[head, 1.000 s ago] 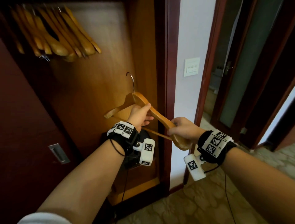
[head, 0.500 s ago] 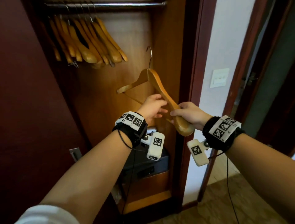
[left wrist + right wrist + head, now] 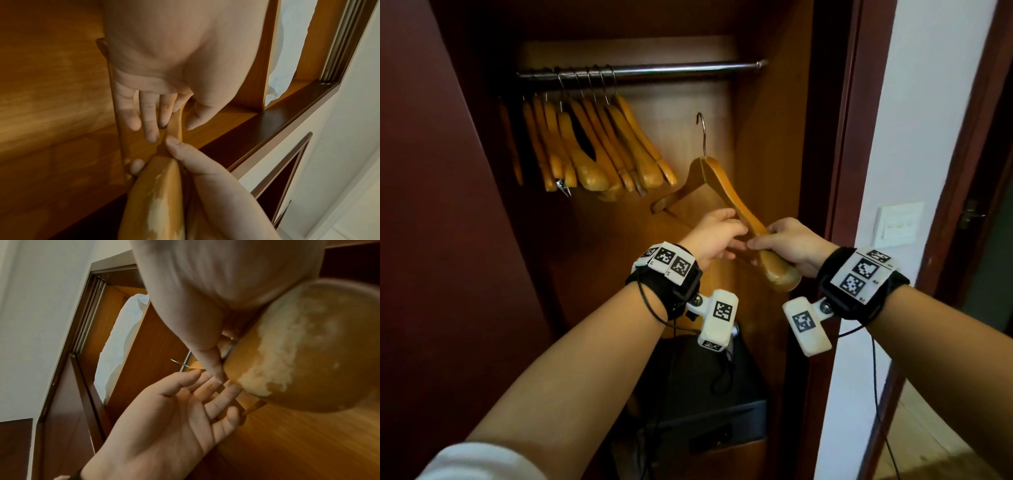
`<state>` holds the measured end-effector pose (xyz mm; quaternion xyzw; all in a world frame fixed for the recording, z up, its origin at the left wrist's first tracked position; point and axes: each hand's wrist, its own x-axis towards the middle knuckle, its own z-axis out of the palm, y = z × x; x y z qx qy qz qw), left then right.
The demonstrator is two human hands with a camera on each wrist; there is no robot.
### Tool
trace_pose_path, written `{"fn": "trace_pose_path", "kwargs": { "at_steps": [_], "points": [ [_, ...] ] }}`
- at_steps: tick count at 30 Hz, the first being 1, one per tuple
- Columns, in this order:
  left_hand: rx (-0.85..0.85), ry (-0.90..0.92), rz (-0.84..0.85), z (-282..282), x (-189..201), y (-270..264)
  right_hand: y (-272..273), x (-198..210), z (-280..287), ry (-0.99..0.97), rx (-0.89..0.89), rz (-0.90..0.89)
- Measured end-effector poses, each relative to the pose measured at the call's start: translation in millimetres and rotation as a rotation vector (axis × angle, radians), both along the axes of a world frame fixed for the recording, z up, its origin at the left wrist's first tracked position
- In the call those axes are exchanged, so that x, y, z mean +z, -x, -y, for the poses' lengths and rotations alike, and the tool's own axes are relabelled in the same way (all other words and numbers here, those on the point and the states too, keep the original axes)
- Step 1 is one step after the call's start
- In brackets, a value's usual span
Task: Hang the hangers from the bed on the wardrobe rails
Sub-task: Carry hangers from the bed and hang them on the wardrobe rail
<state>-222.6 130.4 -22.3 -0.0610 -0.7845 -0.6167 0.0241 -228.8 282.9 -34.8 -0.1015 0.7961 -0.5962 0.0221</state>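
R hand [image 3: 792,245] is gripping wooden hanger [image 3: 726,192] by its near arm; L hand [image 3: 714,236], fingers straight, is touching hanger's underside. Hanger is below rail [image 3: 671,70], right of hung hangers [image 3: 599,154].

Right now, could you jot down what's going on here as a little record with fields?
Place: open wardrobe, wooden inside
Rail: metal rail near the top, free on its right part
Hung hangers: a bunch of wooden hangers on the rail's left part
Held hanger: hanger, hook up, below the rail, not yet hung
Right hand: right hand grips the hanger's near arm
Left hand: left hand with straight fingers against the hanger, not gripping
Below: dark box at the wardrobe's bottom
Beside: wall switch
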Motion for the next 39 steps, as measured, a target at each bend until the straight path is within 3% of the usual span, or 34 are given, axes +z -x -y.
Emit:
{"fn": "trace_pose_path", "kwargs": {
  "at_steps": [14, 24, 30, 39],
  "points": [
    [0.173, 0.281, -0.280, 21, 55, 69, 87, 58, 37, -0.034, -0.008, -0.188],
    [0.550, 0.794, -0.534, 64, 78, 84, 124, 107, 76, 0.104, 0.041, -0.174],
    [0.652, 0.915, -0.460, 87, 84, 85, 139, 125, 92, 0.106, 0.081, -0.131],
    [0.614, 0.858, -0.442, 91, 83, 91, 166, 130, 105, 0.052, 0.090, -0.144]
  ]
}}
